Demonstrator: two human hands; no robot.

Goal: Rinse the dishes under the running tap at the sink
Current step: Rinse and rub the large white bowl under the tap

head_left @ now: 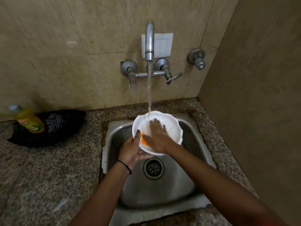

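Rinsing step: white scallop-rimmed bowl over steel sink, under the tap stream. Left hand clasps its rim; right hand, flat-open, rubs orange residue. Next, likely: tilt, drain.

White scallop-rimmed bowl held over the steel sink, gripped at its near-left rim by the left hand, thumb on the rim and fingers beneath; right hand laid flat inside, palm down, beside an orange smear between the two hands. Water stream from the wall tap landing on the far rim just beyond the right fingertips. Drain directly below the left hand; yellow detergent bottle and dark cloth on the speckled counter, well left of both hands.
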